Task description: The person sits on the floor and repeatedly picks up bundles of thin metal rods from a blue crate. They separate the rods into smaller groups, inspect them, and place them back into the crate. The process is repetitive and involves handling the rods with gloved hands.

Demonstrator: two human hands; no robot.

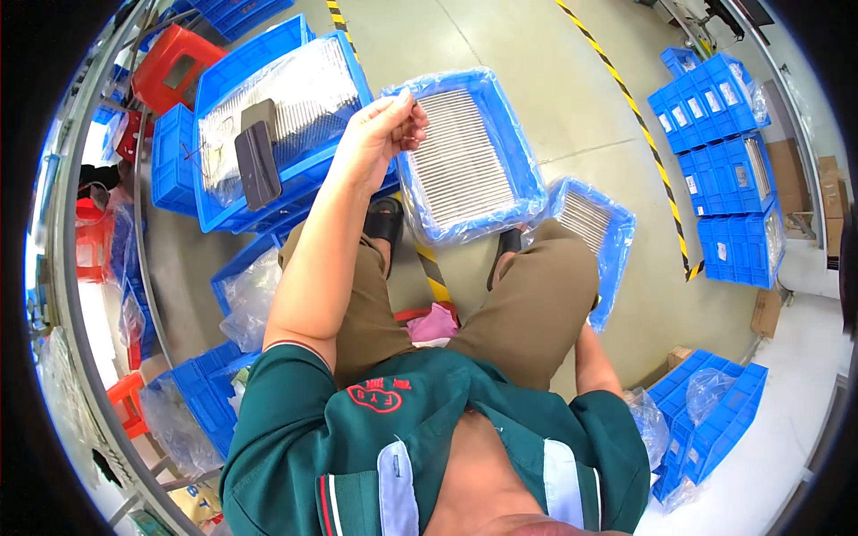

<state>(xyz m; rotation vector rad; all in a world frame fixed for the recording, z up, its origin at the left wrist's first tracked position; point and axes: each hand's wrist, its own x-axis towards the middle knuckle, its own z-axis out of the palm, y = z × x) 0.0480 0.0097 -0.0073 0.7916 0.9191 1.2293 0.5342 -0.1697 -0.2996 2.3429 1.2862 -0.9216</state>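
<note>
My left hand is raised over the near-left rim of a blue crate, thumb and fingers pinched together. What it holds, if anything, I cannot make out. Rows of thin, silvery rod-like pieces fill this crate, which is lined with clear plastic. To its right a smaller lined crate has similar rods, partly covered by my right knee. My right forearm reaches down beside that knee; the hand's fingers are hidden behind it.
At left, a large blue crate holds more rods under plastic, with a dark flat object on top. A red stool stands behind. Stacked blue bins line the right side. Yellow-black tape crosses the floor. More bins sit lower right.
</note>
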